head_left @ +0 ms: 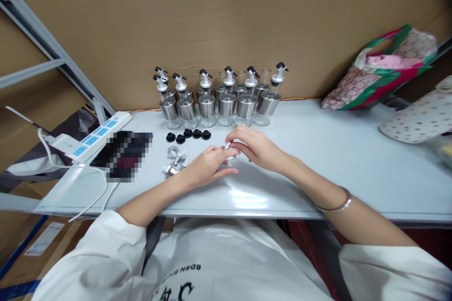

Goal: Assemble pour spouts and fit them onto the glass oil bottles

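My left hand (211,163) is closed on a small silver pour spout (229,156), mostly hidden by my fingers. The fingertips of my right hand (254,145) pinch the top of that same spout. Left of my left hand, several loose silver spout parts (173,156) lie on the table, partly behind the wrist. Several black stoppers (188,133) sit in a loose cluster beyond them. Behind both hands stand several glass oil bottles (227,106) with steel sleeves. Those in front carry silver spouts with black tips; some at the back show bare glass necks.
A white power strip (100,136) with a plugged-in charger and cable lies at the left, beside a phone (122,157). A patterned bag (374,77) and a dotted white container (413,117) stand at the right. Cardboard (212,19) backs the grey-white table (335,164).
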Demonstrator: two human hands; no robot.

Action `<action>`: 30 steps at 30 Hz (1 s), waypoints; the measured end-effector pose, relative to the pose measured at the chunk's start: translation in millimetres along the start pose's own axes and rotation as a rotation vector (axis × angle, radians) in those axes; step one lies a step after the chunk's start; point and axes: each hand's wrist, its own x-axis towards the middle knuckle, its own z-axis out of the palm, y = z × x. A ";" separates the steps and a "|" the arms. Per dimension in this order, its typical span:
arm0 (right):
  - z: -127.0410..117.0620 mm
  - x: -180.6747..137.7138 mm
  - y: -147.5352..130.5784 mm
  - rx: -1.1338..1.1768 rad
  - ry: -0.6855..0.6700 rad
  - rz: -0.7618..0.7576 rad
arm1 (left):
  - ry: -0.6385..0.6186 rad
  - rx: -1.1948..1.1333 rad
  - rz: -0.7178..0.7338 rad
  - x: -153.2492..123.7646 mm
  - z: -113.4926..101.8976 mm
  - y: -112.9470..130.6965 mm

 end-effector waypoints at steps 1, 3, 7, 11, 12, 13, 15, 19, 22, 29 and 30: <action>-0.5 0.2 -0.7 0.008 -0.020 0.004 | -0.017 0.007 -0.005 0.4 -0.4 0.2; -3.0 0.3 0.2 0.033 -0.056 0.031 | -0.028 0.018 -0.007 0.8 0.0 0.0; -17.0 -2.1 17.4 0.063 -0.104 0.184 | -0.033 0.028 0.008 0.2 5.9 -1.7; -33.8 -9.4 45.4 0.049 -0.356 0.395 | -0.054 0.022 0.010 -1.4 12.3 -3.8; -35.9 -11.3 50.7 0.046 -0.411 0.448 | -0.065 0.017 -0.005 -1.7 12.9 -4.1; -36.8 -12.8 54.5 0.042 -0.448 0.488 | -0.077 0.011 -0.022 -1.9 13.1 -4.4; -36.0 -14.6 57.6 0.056 -0.515 0.540 | -0.094 0.001 -0.054 -1.9 12.4 -4.6; -30.9 -13.7 53.2 0.086 -0.616 0.596 | -0.101 -0.013 -0.059 -0.7 10.8 -3.2; -29.5 -12.1 50.4 0.060 -0.636 0.624 | -0.120 -0.023 -0.056 0.6 10.6 -1.2; -24.9 -13.8 56.8 0.039 -0.560 0.605 | -0.154 -0.052 -0.061 1.2 11.1 0.0; -23.2 -14.4 57.7 0.043 -0.548 0.573 | -0.153 -0.049 -0.058 1.0 11.3 -0.1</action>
